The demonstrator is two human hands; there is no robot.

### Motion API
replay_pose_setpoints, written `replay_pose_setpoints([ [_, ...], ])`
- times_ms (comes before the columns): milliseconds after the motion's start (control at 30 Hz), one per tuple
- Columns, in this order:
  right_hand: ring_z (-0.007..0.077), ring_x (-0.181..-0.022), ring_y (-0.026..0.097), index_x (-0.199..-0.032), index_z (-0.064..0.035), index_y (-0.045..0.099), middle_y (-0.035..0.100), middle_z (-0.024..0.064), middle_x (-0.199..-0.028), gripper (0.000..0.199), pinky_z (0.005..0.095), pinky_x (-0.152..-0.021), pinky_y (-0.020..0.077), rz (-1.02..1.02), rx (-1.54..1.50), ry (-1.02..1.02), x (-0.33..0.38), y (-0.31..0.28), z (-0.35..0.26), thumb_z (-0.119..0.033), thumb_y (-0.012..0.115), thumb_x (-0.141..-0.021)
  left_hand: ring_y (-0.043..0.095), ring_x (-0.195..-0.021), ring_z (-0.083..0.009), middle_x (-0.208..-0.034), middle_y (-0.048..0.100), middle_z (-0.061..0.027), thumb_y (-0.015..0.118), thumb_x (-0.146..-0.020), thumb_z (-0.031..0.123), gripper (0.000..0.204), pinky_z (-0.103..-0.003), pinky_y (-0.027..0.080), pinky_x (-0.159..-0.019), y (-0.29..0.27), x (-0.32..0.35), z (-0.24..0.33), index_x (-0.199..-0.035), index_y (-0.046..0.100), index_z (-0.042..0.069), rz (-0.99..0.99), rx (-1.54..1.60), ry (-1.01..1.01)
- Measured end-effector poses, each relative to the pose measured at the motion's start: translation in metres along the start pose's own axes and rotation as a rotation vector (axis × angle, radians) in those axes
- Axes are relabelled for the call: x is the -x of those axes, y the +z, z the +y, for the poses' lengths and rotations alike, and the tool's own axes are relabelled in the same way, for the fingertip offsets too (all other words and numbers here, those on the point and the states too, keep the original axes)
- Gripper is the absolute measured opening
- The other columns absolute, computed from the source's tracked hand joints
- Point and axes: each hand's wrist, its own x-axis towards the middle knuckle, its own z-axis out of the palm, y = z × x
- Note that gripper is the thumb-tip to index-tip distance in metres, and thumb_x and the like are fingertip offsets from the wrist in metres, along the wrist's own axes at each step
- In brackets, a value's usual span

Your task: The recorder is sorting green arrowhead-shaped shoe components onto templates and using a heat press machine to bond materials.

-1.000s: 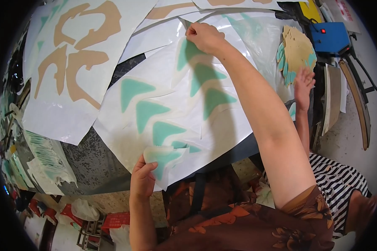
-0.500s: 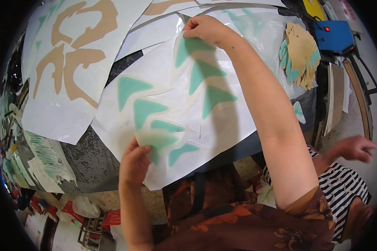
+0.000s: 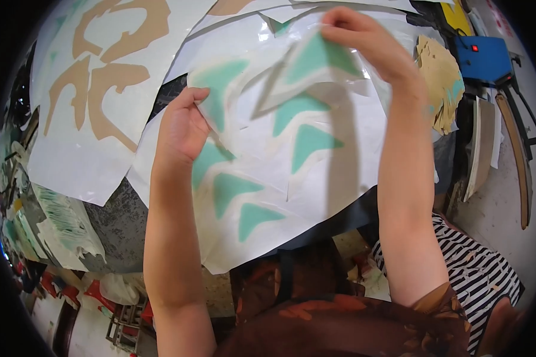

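1. Head view: two bare hands are observed above a dark mottled desk, on which a pale sheet is spread.
2. The grip of the left hand is closed; the near edge of a left green-centred piece, bordered in translucent white, is pinched between thumb and fingers over the upper left part of the pale sheet.
3. The grip of the right hand is closed at the fingertips on the top corner of a right green-centred piece. This piece is held tilted above the upper part of the pale sheet, and a shadow is cast beneath it.
4. Five similar green shapes are noted lying on the pale sheet; one is partly covered by the left forearm.
5. Brown curved cutouts are laid on a large white sheet at the left.
6. At the right, a tan-and-green stack is placed near a blue box fitted with a red light.
7. A black-and-white striped garment is seen at lower right, worn by another person.
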Motion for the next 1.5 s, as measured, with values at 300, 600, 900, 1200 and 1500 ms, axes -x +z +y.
replay_pose_setpoints([
  [300,0.0040,-0.079,0.051,-0.091,-0.0053,0.059,0.057,-0.0049,-0.086,0.007,0.0198,-0.072,0.0419,-0.303,-0.099,-0.138,0.033,0.038,-0.071,-0.011,0.063,-0.090,0.060,-0.107,-0.0180,-0.116,0.061,-0.0107,0.048,-0.095,0.009,0.030,-0.032,0.049,-0.094,0.041,0.037,-0.015,-0.122,0.052,-0.003,-0.137,-0.145,-0.041],
  [600,0.0074,-0.075,0.051,-0.089,-0.0033,0.057,0.054,-0.0015,-0.075,0.013,0.0237,-0.072,0.0439,-0.301,-0.015,-0.026,0.027,0.077,-0.062,-0.015,0.063,-0.088,0.060,-0.105,-0.0160,-0.116,0.061,-0.0087,0.043,-0.099,0.015,0.033,-0.031,0.049,-0.092,0.039,0.069,-0.024,-0.126,0.050,-0.002,-0.146,-0.117,-0.049],
  [900,0.0197,-0.087,0.063,-0.086,-0.0166,0.049,0.054,-0.0014,-0.073,0.012,0.0586,-0.111,0.0305,-0.430,-1.143,-0.445,0.076,0.046,-0.023,-0.014,0.060,-0.087,0.023,-0.143,-0.0350,-0.126,0.056,-0.0139,0.062,-0.088,0.039,0.035,-0.040,0.015,-0.120,-0.012,0.087,-0.034,-0.061,0.051,0.019,-0.626,0.098,0.288],
  [1200,0.0146,-0.100,0.057,-0.090,-0.0043,0.063,0.063,0.0045,-0.105,0.012,0.0286,-0.092,0.0412,-0.487,-0.833,0.136,0.074,0.136,-0.056,-0.015,0.068,-0.086,0.028,-0.140,-0.0301,-0.138,0.046,-0.0172,0.062,-0.085,0.027,0.030,-0.040,0.011,-0.119,0.007,0.111,-0.040,-0.059,0.052,0.017,-0.485,0.078,0.213],
  [1500,0.0181,-0.086,0.065,-0.106,-0.0066,0.056,0.065,0.0093,-0.094,0.014,0.0291,-0.077,0.0514,-0.119,-1.045,-0.039,0.104,0.080,-0.043,-0.014,0.056,-0.095,0.057,-0.107,-0.0209,-0.119,0.059,-0.0130,0.055,-0.089,0.012,0.012,-0.031,0.043,-0.097,-0.021,0.110,-0.003,-0.095,0.062,0.004,-0.152,-0.411,0.074],
])
